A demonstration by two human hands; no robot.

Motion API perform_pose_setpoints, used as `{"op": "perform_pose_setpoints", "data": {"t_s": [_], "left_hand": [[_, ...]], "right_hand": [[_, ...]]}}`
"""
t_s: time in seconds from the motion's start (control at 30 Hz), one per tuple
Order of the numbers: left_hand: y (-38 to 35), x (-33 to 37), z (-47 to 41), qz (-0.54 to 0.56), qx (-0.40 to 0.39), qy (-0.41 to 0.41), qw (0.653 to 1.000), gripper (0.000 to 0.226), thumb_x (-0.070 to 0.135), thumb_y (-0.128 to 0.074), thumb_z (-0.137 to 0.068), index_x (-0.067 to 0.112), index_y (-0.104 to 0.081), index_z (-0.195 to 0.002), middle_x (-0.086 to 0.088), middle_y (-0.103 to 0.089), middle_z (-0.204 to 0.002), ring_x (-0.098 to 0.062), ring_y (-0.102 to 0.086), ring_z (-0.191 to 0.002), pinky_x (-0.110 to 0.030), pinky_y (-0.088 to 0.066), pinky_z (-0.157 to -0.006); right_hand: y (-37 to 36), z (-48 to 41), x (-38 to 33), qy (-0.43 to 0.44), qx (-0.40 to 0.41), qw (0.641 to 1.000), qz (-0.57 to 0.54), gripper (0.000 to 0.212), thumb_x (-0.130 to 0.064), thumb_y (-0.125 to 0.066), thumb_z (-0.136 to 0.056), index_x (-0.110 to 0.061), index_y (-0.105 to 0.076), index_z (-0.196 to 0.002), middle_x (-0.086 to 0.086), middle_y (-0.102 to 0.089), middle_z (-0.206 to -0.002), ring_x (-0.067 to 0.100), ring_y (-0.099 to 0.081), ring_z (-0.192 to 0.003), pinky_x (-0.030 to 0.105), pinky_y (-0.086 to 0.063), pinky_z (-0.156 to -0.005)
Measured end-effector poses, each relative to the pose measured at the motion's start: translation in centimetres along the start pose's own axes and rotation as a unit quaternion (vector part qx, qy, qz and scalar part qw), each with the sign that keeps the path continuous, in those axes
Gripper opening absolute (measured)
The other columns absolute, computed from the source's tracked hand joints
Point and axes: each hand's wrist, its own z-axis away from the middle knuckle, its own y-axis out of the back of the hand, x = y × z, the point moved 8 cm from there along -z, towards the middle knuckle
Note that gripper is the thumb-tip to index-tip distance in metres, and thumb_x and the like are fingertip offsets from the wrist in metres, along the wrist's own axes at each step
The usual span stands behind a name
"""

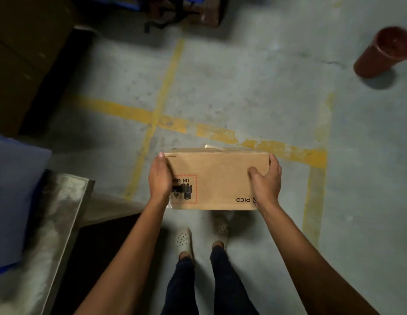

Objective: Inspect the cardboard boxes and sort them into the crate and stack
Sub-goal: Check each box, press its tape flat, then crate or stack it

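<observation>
A brown cardboard box (217, 180) with a PICO logo and a red-bordered UN label is held in the air in front of me, above the grey floor. My left hand (160, 178) grips its left end, covering part of the label. My right hand (266, 178) grips its right end, thumb on the facing side and fingers wrapped round the edge. The box's far side and underside are hidden.
A steel table (57, 214) stands at the lower left with a blue sheet (18, 196) on it. Large brown cartons (23, 53) stand at the upper left. A red-brown cylinder (384, 52) stands on the floor at the upper right. Yellow lines (166, 87) mark the floor.
</observation>
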Motion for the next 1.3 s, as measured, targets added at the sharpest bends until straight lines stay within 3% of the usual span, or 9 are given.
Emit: {"op": "perform_pose_setpoints", "data": {"t_s": [0.07,0.17,0.23,0.37,0.63,0.77,0.97,1.13,1.3], "left_hand": [[4.0,2.4,3.6,-0.006,0.031,-0.038,0.999,0.043,0.053,-0.024,-0.105,0.024,-0.056,-0.113,0.002,-0.055,-0.121,-0.016,-0.050,-0.113,-0.032,-0.036,-0.098],[10.5,3.5,8.3,-0.035,0.085,-0.085,0.992,0.056,0.050,-0.020,-0.106,0.018,-0.035,-0.150,0.001,-0.042,-0.149,-0.019,-0.037,-0.139,-0.032,-0.028,-0.108],[15.1,3.1,10.9,-0.032,0.133,-0.100,0.986,0.064,0.060,-0.020,-0.103,0.023,-0.026,-0.155,-0.001,-0.031,-0.160,-0.022,-0.030,-0.145,-0.042,-0.023,-0.117],[24.3,0.6,17.0,0.010,0.228,-0.083,0.970,0.062,0.058,-0.022,-0.103,0.028,-0.020,-0.157,-0.006,-0.037,-0.156,-0.026,-0.036,-0.142,-0.049,-0.029,-0.115],[40.9,-10.5,32.8,0.066,0.421,-0.006,0.904,0.066,0.073,-0.017,-0.092,0.045,-0.015,-0.152,-0.007,-0.052,-0.144,-0.031,-0.052,-0.129,-0.055,-0.039,-0.107],[47.1,-16.7,40.8,0.077,0.499,0.028,0.863,0.054,0.059,-0.025,-0.101,0.035,-0.033,-0.149,-0.002,-0.051,-0.146,-0.028,-0.048,-0.131,-0.050,-0.038,-0.107],[52.3,-24.2,48.2,0.164,0.563,0.058,0.808,0.038,0.057,-0.032,-0.101,0.031,-0.050,-0.121,0.006,-0.062,-0.104,-0.019,-0.058,-0.093,-0.038,-0.046,-0.083],[54.8,-32.3,49.9,0.321,0.580,0.086,0.744,0.022,0.041,-0.049,-0.099,0.022,-0.052,-0.109,-0.004,-0.062,-0.106,-0.022,-0.061,-0.094,-0.042,-0.054,-0.077],[56.9,-36.8,47.1,0.313,0.592,0.089,0.737,0.015,0.027,-0.061,-0.096,0.015,-0.055,-0.100,-0.004,-0.061,-0.103,-0.023,-0.059,-0.100,-0.035,-0.050,-0.079]], "right_hand": [[1.0,3.3,-3.0,0.043,-0.007,0.999,0.017,0.068,-0.023,-0.066,-0.089,-0.023,-0.039,-0.151,0.001,-0.044,-0.148,0.022,-0.048,-0.131,0.034,-0.037,-0.106],[1.5,8.2,-6.9,0.104,-0.027,0.994,0.012,0.063,-0.022,-0.065,-0.090,-0.022,-0.044,-0.149,0.001,-0.049,-0.145,0.020,-0.048,-0.132,0.028,-0.035,-0.105],[1.2,11.7,-9.0,0.148,-0.046,0.988,0.018,0.061,-0.021,-0.064,-0.090,-0.022,-0.046,-0.149,0.000,-0.050,-0.144,0.019,-0.049,-0.130,0.025,-0.034,-0.102],[-1.4,19.8,-12.0,0.231,-0.108,0.966,0.039,0.066,-0.023,-0.063,-0.090,-0.024,-0.041,-0.152,0.000,-0.048,-0.143,0.021,-0.049,-0.128,0.032,-0.037,-0.105],[-7.5,39.7,-11.6,0.373,-0.251,0.891,0.070,0.078,-0.034,-0.065,-0.082,-0.021,-0.036,-0.154,0.009,-0.046,-0.142,0.032,-0.047,-0.128,0.047,-0.038,-0.109],[-10.0,49.2,-8.4,0.401,-0.316,0.855,0.094,0.079,-0.027,-0.067,-0.087,-0.019,-0.031,-0.156,0.011,-0.041,-0.147,0.033,-0.043,-0.133,0.044,-0.034,-0.111],[-13.9,59.3,-5.6,0.430,-0.410,0.795,0.118,0.081,-0.028,-0.067,-0.087,-0.023,-0.027,-0.158,0.013,-0.041,-0.145,0.030,-0.044,-0.132,0.039,-0.035,-0.110],[-19.1,64.1,-4.8,0.407,-0.486,0.769,0.074,0.046,-0.024,-0.068,-0.082,-0.031,-0.058,-0.127,0.005,-0.059,-0.126,0.022,-0.059,-0.112,0.042,-0.047,-0.103],[-25.5,65.5,-4.2,0.361,-0.489,0.790,0.084,0.027,-0.025,-0.071,-0.085,-0.024,-0.057,-0.108,0.003,-0.063,-0.115,0.019,-0.060,-0.099,0.031,-0.044,-0.081]]}}
